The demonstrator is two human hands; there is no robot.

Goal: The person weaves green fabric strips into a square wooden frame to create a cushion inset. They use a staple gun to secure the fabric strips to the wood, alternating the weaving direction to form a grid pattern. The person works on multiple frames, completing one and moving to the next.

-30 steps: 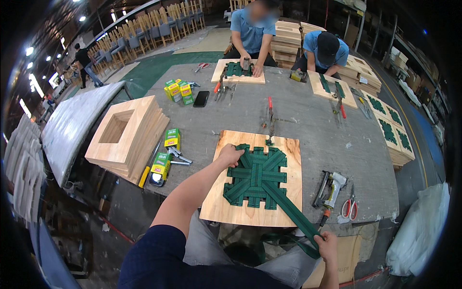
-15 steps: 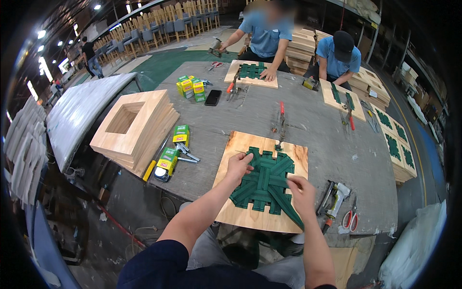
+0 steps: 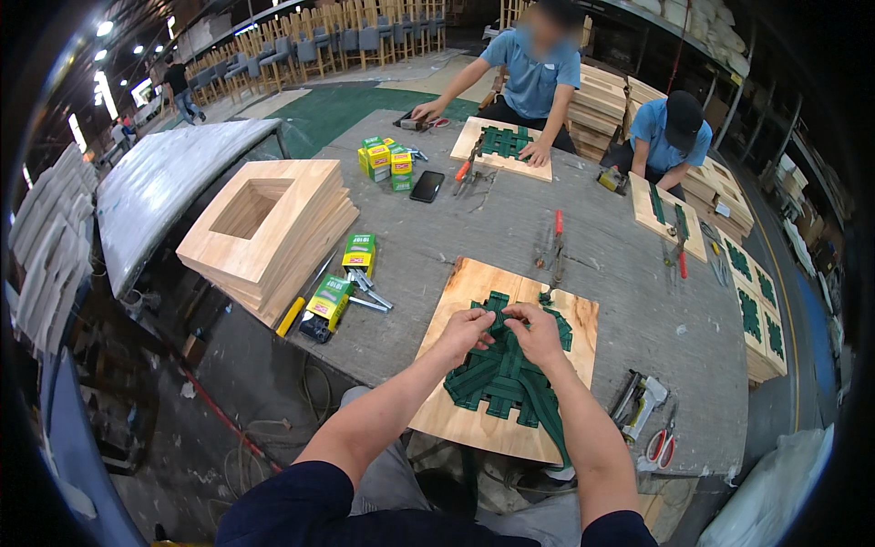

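Green webbing (image 3: 504, 376) lies on a wooden panel (image 3: 460, 292) along the counter's (image 3: 492, 228) near edge. Over the webbing, your left hand (image 3: 469, 331) and right hand (image 3: 536, 334) curl their fingers nearly closed; I cannot tell what they grip. Scissors (image 3: 661, 448) lie right.

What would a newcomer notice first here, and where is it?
Probably the dark green webbing woven on the wooden board, just below the picture's centre, with the left hand and right hand close together over it. To its left, a stack of pale boards with a square opening also stands out.
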